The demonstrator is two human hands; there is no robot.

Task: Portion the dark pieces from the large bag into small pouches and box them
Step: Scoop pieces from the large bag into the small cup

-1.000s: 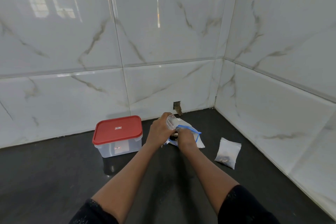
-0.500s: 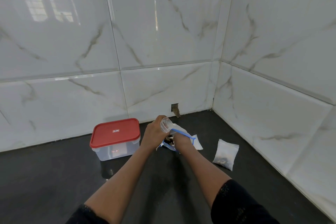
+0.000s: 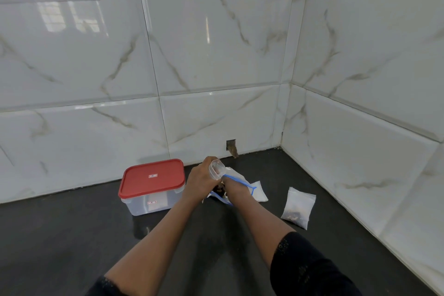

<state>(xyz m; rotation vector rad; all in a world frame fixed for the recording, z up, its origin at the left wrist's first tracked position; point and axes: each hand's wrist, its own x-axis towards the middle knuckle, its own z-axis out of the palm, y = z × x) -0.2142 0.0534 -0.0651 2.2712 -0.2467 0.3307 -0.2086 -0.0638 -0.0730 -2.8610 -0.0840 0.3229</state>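
Right of the red-lidded clear plastic box (image 3: pixel 152 179), left hand (image 3: pixel 200 181) grips a small clear pouch (image 3: pixel 217 169) open, presumably for filling; right hand (image 3: pixel 234 188), grasp unseen, reaches into the blue-zipped large bag (image 3: pixel 242 181).

Short black fabric left sleeve (image 3: pixel 103 288), ending near the elbow, hem edge faintly speckled with pale dots. Matching black fabric right sleeve (image 3: pixel 306 268), more fully in view, softly creased, with the same fine pale speckling in a band along the cuff and further up the cloth. Bare forearms below both cuffs. Bare left hand (image 3: pixel 200 181) and bare right hand (image 3: pixel 236 190).
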